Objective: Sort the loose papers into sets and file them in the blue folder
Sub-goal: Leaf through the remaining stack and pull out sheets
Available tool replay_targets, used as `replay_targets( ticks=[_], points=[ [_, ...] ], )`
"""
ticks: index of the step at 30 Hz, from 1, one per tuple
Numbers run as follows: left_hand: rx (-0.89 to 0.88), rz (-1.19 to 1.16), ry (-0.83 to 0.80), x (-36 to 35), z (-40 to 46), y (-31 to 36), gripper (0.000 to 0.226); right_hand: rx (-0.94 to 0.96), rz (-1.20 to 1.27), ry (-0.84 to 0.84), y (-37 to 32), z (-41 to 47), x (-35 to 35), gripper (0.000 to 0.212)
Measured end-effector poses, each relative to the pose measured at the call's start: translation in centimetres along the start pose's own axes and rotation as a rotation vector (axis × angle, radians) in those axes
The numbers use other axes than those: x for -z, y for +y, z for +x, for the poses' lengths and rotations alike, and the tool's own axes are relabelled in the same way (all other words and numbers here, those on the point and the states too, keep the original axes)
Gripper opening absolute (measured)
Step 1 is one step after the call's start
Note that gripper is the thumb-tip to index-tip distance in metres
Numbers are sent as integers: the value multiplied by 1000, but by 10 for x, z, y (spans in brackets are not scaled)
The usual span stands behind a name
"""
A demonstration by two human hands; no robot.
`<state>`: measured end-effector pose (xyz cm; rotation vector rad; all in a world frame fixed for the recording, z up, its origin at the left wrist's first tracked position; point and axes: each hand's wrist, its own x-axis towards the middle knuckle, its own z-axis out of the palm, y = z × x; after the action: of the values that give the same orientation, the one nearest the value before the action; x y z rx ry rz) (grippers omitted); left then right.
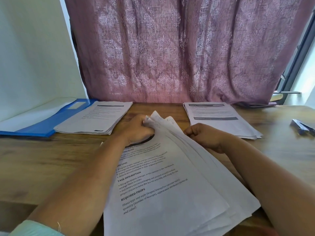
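A fanned sheaf of printed papers (163, 193) lies in front of me on the wooden table (42, 164). My left hand (136, 130) pinches its top corner, where several sheet corners stick up. My right hand (206, 137) grips the sheaf's right edge with curled fingers. A sorted stack of papers (95, 120) sits at the back left, its left edge over the open blue folder (51, 120). A second stack of papers (219, 120) lies at the back right.
A pink patterned curtain (179, 51) hangs along the table's far edge. A white wall (30, 57) stands at the left. A dark blue stapler-like object (302, 127) lies at the far right of the table, near a window frame (296, 65).
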<state>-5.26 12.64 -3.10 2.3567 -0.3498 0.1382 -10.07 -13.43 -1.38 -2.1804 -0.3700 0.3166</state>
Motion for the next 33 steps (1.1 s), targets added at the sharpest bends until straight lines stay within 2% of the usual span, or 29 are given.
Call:
replay_targets(
  ticks=[2,5,6,8,9,11,13,15,17,18,19,21,24,27,29,31,33],
  points=[
    [30,-12,-13,1,-3,4,35,21,-47,64,0,1,0,22],
    [3,-5,-7,1,-7,11,32,25,-28,132,4,3,6,9],
    [-6,-11,-1,2,-8,13,32,28,-25,162,5,4,8,12],
    [-28,-54,-2,3,-9,13,33,19,-97,298,9,7,13,31],
    [-37,-75,-9,3,-9,12,35,11,-173,403,10,10,16,34],
    [-25,-77,-9,2,-7,10,39,2,-280,572,10,12,20,22],
    [-25,-73,-8,2,-11,16,31,-59,-198,523,9,10,23,21],
    [-19,-96,-2,1,-14,21,17,-143,-59,260,7,4,25,36],
    [-14,-78,6,2,-15,21,20,-178,16,53,3,-4,24,39],
    [-15,-68,7,2,-14,20,29,-185,-11,68,4,-5,25,37],
    [-16,-60,12,2,-13,19,34,-182,-89,151,6,-4,28,33],
    [-12,-69,9,3,-12,17,32,-178,-182,341,12,0,37,23],
    [0,-89,33,1,-11,15,29,-101,141,566,23,3,54,16],
    [-10,-23,13,2,-10,13,35,-34,266,1024,26,-3,71,26],
    [-37,23,-3,3,-13,19,26,-20,478,1219,28,-8,81,26],
    [-53,51,-33,0,-14,20,28,-63,762,1216,35,-10,87,24],
    [-60,54,-51,-2,-14,20,36,-113,942,1089,45,-8,88,11]
  ],
)
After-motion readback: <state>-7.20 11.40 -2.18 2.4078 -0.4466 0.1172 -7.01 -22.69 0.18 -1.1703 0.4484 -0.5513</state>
